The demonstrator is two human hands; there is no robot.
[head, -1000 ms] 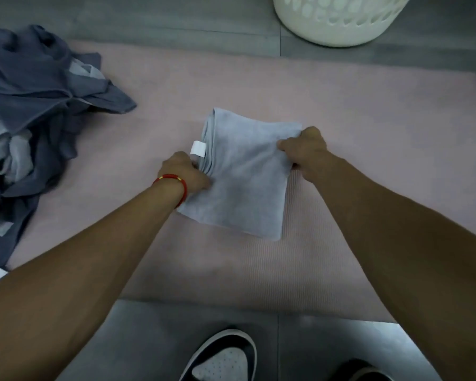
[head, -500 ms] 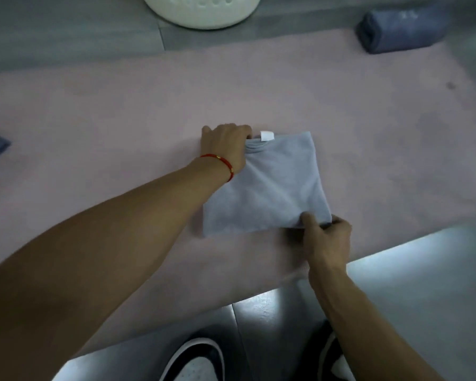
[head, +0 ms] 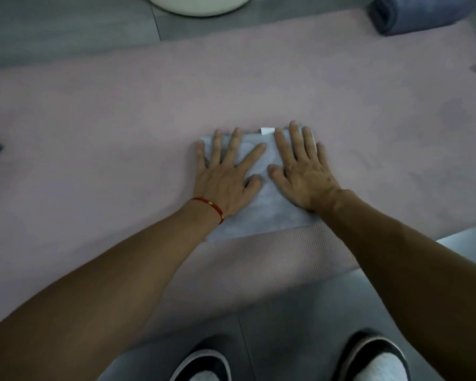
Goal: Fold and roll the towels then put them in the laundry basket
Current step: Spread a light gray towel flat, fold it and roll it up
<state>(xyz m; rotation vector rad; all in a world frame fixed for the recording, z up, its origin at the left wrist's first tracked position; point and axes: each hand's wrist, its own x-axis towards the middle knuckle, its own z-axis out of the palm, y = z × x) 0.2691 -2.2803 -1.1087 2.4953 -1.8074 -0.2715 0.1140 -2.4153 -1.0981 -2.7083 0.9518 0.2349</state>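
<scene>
You'll find nothing readable here. The only label is a small white tag (head: 267,130) at the far edge of the folded towel (head: 261,215), and its face looks blank at this sharpness.

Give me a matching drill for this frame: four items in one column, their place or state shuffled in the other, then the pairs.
Items:
1. light grey towel
2. dark blue rolled towel
3. white laundry basket
4. white tag

Places or states:
A. top right corner, on the pink mat's far end
B. on the tiled floor beyond the mat, top edge of view
C. folded flat under the left hand and right hand
D. sticking out at the folded towel's far edge

Pairs: 1-C, 2-A, 3-B, 4-D
</scene>
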